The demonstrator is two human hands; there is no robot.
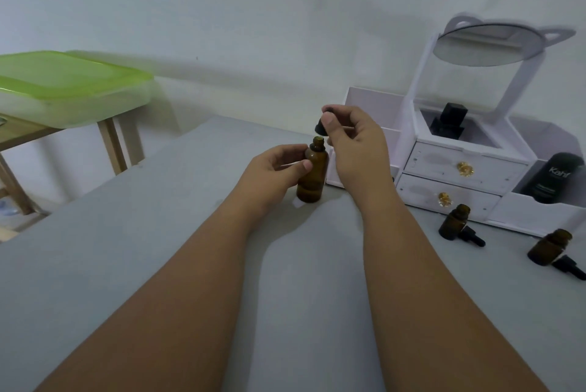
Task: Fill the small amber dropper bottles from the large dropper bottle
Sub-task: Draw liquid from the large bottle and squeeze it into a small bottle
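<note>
Large bottle: the large amber dropper bottle (pixel 312 174) is seen standing on the grey bench (pixel 158 233), uncapped, its mouth open to the top.
Left hand: the left hand (pixel 272 169) is curled round the upper body of the large bottle, thumb in front and fingers behind.
Right hand: the right hand (pixel 355 141) is held just above and slightly right of the bottle's mouth; the black dropper cap (pixel 320 127) is pinched between thumb and forefinger. The pipette below the cap cannot be made out.
Small bottles: two small amber bottles (pixel 452 223) (pixel 548 247) are seen uncapped on the bench, right of the right forearm and well apart from both hands.
Small droppers: a black dropper (pixel 472 238) (pixel 569 266) is laid on the bench just beside each small bottle.
Organiser: a white drawer organiser (pixel 459 166) with a tilted mirror (pixel 478 44) is placed just behind and right of the large bottle; a black tube (pixel 553 181) is kept in its right compartment.
Bench edge: the left edge runs diagonally from the far corner toward the near left, well apart from the left hand.
Open room: bare bench is shown left of the left forearm and between the two forearms.
Beyond the edge: a green-lidded container (pixel 69 81) is set on a wooden table (pixel 111 144).
</note>
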